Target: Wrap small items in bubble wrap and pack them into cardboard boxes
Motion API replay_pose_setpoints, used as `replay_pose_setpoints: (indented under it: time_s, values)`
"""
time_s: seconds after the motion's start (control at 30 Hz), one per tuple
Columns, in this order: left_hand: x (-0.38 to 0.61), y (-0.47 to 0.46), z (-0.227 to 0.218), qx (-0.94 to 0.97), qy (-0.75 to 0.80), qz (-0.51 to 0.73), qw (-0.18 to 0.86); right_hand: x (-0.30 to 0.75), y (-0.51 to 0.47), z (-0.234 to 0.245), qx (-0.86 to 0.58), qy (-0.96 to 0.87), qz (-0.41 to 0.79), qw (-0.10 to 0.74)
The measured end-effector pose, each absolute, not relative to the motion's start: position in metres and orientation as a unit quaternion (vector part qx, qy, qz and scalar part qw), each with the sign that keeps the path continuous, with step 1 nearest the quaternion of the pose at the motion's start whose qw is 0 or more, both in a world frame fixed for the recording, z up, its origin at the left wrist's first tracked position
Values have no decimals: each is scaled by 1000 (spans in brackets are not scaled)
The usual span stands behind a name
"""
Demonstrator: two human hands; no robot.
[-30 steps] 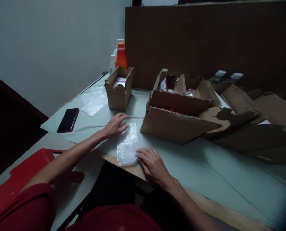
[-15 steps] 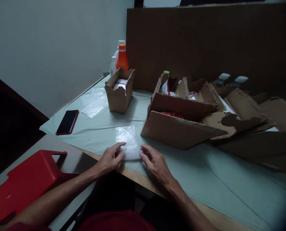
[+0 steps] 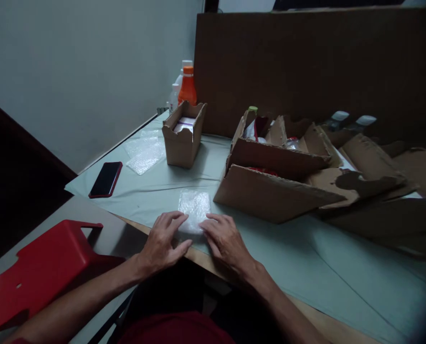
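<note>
A piece of clear bubble wrap point(image 3: 195, 205) lies flat near the table's front edge. At its left side is my left hand point(image 3: 164, 239), fingertips resting on the wrap and thumb spread apart toward the table edge. My right hand point(image 3: 229, 241) touches the opposite side with its fingers stretched over the near part, and its thumb points down beside them. Neither hand grips the sheet. Part of its near end is hidden under my fingers.
More bubble wrap point(image 3: 146, 155) and a phone point(image 3: 105, 179) lie to the left. A small cardboard box point(image 3: 180, 148) stands behind, near an orange bottle point(image 3: 187, 88). Larger cardboard boxes point(image 3: 277, 191) fill the right. A red plastic stool point(image 3: 55, 267) is at lower left.
My fingers have moved from the side edges of the wrap's near fold onto its top. The left thumb has come away from the wrap. The view has shifted slightly.
</note>
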State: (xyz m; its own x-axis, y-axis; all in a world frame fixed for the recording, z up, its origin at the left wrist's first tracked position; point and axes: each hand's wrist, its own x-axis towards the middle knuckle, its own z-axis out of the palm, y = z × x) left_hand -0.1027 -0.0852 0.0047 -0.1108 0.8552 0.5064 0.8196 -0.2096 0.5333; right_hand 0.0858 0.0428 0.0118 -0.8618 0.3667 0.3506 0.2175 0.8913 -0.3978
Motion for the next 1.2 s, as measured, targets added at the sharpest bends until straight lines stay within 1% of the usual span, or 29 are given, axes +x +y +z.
replay_pose_setpoints:
  time_s: [0.17,0.2,0.27,0.33,0.37,0.47,0.5,0.57,0.67,0.73,0.77,0.8,0.87,0.93,1.0,1.1,1.2]
  values:
    - [-102,-90,13,733,584,348,-22,89,42,27,-201,-912,326,145]
    - [-103,-87,13,734,585,343,-19,88,44,26,-210,-906,342,133]
    - [-107,-80,11,729,594,340,19,87,47,23,-223,-899,357,122]
    - [-112,-73,7,705,613,348,80,87,48,20,-241,-900,338,134]
    - [-115,-69,5,687,625,353,109,88,46,19,-253,-905,307,153]
    - [-123,-57,-2,643,657,354,173,90,39,20,-255,-929,159,216]
    - [-125,-53,-3,637,661,349,189,90,36,20,-235,-939,116,221]
    - [-126,-46,-5,637,661,341,203,88,34,20,-186,-960,71,196]
    - [-123,-43,-3,625,671,370,149,79,41,15,-162,-970,80,160]
    - [-121,-51,2,586,683,419,118,74,50,9,-188,-958,130,174]
    - [-120,-57,5,556,690,447,127,73,54,7,-209,-946,162,189]
    - [-119,-64,9,520,693,472,161,74,57,6,-234,-930,194,206]
    - [-117,-78,16,436,687,507,285,76,56,6,-276,-897,254,233]
    - [-113,-89,21,357,645,524,425,80,48,11,-300,-869,302,253]
    - [-106,-93,24,319,585,538,516,84,34,19,-298,-851,341,268]
    - [-90,-89,22,287,504,577,576,90,12,30,-262,-848,384,253]
    - [-72,-84,17,229,468,607,600,102,0,33,-254,-852,396,229]
